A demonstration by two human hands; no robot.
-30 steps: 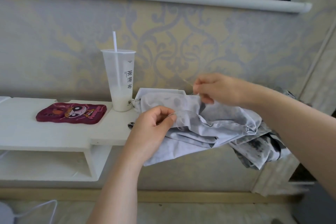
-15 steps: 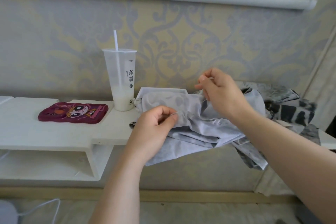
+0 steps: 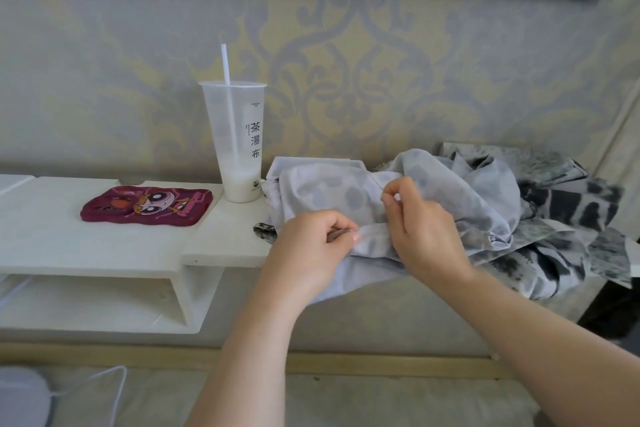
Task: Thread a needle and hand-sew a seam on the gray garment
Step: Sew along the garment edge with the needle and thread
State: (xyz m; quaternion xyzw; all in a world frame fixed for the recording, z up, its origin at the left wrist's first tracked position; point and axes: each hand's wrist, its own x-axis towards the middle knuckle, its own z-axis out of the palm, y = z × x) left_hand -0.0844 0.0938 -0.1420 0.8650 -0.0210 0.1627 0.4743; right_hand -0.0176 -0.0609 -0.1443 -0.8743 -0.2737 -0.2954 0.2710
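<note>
**Progress.** The gray garment (image 3: 325, 189) lies bunched on the right part of the white desk (image 3: 104, 253), with its near portion hanging over the front edge. The left hand (image 3: 311, 248) is curled, thumb and forefinger pinching a folded edge of the garment and holding it taut towards the right. The right hand (image 3: 424, 229) is just beside it, on top of the cloth, with its fingers curled and thumb and forefinger closed together. A fine dark line runs up and left from that pinch. I judge this to be the needle (image 3: 376, 183), though it is too thin to tell needle from thread. On that reading threading is complete and stitching along the held fold is in hand. No finished stitches can be made out, so the length of seam sewn and the length remaining cannot be stated.

**Surroundings.** A tall plastic cup (image 3: 239, 149) with a straw stands at the far side, touching or just beside the garment's left edge. A red cartoon phone case (image 3: 147, 206) lies well left of it. A black-and-white patterned cloth (image 3: 571, 208) is heaped to the right, partly under the garment.

**Obstructions.** The cup is the main hazard, as a tug on the cloth could tip it. The loose folds also risk being caught in a stitch.
</note>
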